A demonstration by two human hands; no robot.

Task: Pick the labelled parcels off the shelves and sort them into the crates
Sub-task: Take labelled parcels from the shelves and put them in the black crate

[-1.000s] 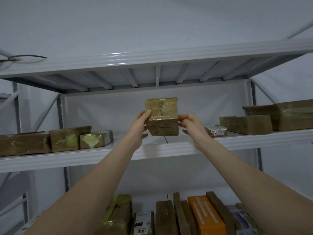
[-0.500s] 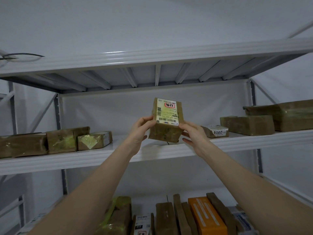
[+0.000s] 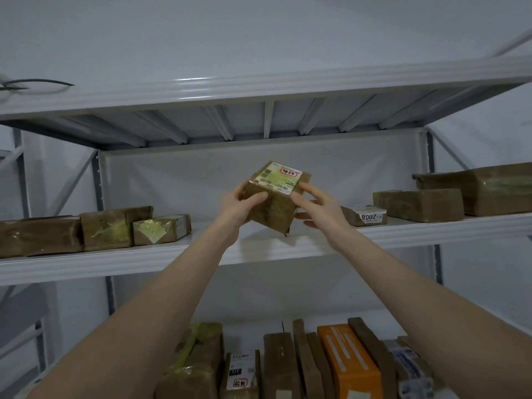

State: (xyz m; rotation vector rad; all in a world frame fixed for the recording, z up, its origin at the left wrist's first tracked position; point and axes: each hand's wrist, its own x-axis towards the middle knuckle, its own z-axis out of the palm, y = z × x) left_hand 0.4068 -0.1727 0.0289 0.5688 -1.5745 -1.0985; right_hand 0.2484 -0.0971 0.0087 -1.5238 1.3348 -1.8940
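We record one brown cardboard parcel wrapped in clear tape [image 3: 273, 208], held in the air above the white metal middle shelf [image 3: 259, 254] and apart from it. It is tilted so that one corner points down. Its white and green printed label [image 3: 280, 178] lies on the upper face, turned toward the camera.

The left hand [image 3: 237, 204] grips the parcel's left side, with the thumb across the front face. The right hand [image 3: 319, 208] holds the right side, with thumb and forefinger at the label's edge and the other fingers spread below.

On the same shelf, to the left, a row of three brown taped boxes [image 3: 106, 228] stands side by side. To the right lie a small flat packet with a white label reading 2008 [image 3: 364, 216], a brown oblong box [image 3: 417, 200] just beside it, and a larger brown wrapped bundle [image 3: 489, 188] further right.

On the lower shelf an orange carton [image 3: 348, 361] stands among upright brown packets. The white ribbed top shelf [image 3: 259, 84] runs overhead.
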